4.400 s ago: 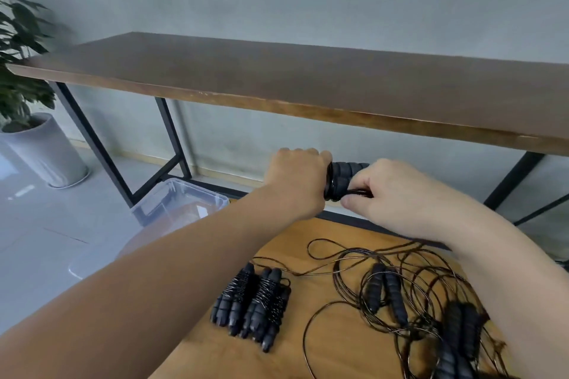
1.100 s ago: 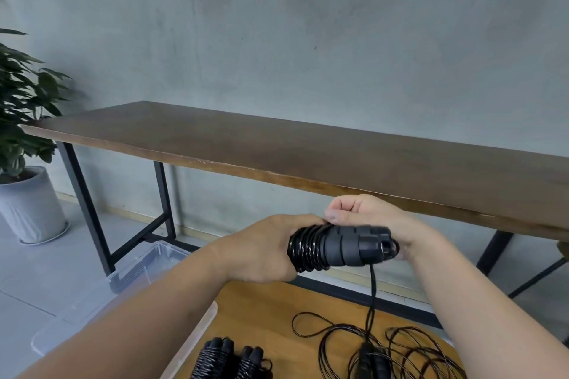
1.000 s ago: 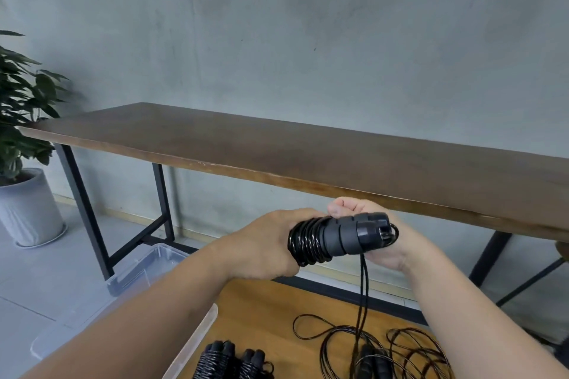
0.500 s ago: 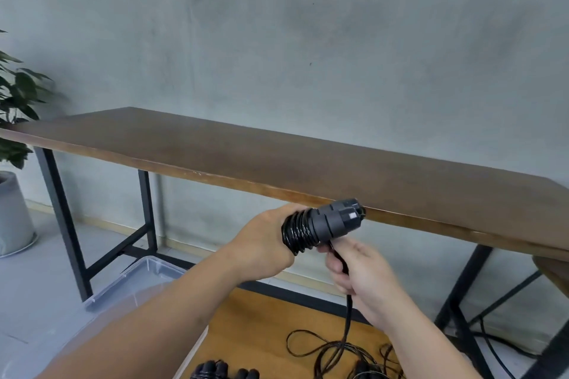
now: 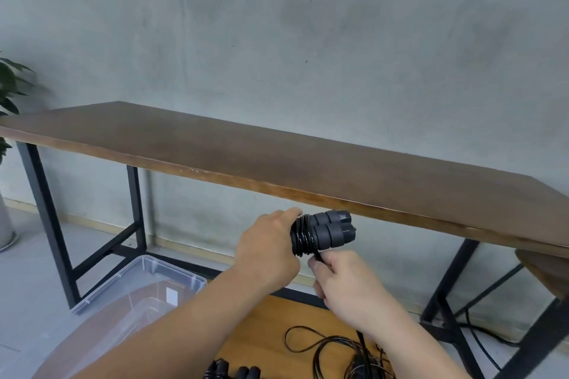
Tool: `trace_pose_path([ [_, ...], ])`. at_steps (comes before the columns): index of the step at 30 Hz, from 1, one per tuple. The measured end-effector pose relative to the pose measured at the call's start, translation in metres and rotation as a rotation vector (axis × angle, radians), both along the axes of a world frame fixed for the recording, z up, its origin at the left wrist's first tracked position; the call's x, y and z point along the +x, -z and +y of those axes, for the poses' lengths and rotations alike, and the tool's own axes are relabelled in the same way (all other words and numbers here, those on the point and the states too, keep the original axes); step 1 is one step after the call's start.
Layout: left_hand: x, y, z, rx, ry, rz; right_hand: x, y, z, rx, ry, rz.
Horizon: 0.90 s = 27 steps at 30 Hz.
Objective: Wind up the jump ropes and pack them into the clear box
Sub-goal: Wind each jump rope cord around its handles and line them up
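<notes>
My left hand (image 5: 271, 251) grips the two black jump rope handles (image 5: 331, 231), held side by side with their ends pointing right. Black cord coils (image 5: 303, 238) wrap the handles just beside my left fingers. My right hand (image 5: 345, 283), below the handles, pinches the black cord where it leaves the coils. The loose cord (image 5: 320, 348) trails down to the small wooden table (image 5: 264, 329). The tips of wound rope bundles (image 5: 234, 371) show at the bottom edge. The clear box (image 5: 144, 277) stands on the floor at lower left.
A long dark wooden table (image 5: 277, 157) on black metal legs (image 5: 49, 224) stands against the grey wall, right behind my hands. A potted plant (image 5: 6, 92) is at the far left. A black cable lies on the floor at right.
My right hand has come from behind the handles round to below them while drawing the cord; more coils sit on the handles. The view has tilted up and left.
</notes>
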State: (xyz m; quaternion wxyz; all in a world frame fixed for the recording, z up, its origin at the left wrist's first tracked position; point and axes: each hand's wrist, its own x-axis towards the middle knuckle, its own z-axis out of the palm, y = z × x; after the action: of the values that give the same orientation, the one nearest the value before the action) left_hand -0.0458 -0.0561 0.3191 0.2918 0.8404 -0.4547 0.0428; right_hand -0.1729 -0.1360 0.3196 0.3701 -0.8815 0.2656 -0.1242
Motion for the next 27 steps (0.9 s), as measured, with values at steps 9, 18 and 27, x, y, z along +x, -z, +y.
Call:
trace_pose_path([
  [9,0.001,0.003,0.010,0.172,-0.002,-0.288,-0.001,-0.032,0.013,-0.378,-0.078,0.290],
  [18,0.002,-0.002,0.016,0.268,0.180,-0.259,0.000,-0.082,0.001,-0.435,-0.166,0.368],
  [27,0.008,-0.013,0.026,0.254,0.434,-0.129,-0.004,-0.089,-0.041,-0.026,-0.338,0.252],
])
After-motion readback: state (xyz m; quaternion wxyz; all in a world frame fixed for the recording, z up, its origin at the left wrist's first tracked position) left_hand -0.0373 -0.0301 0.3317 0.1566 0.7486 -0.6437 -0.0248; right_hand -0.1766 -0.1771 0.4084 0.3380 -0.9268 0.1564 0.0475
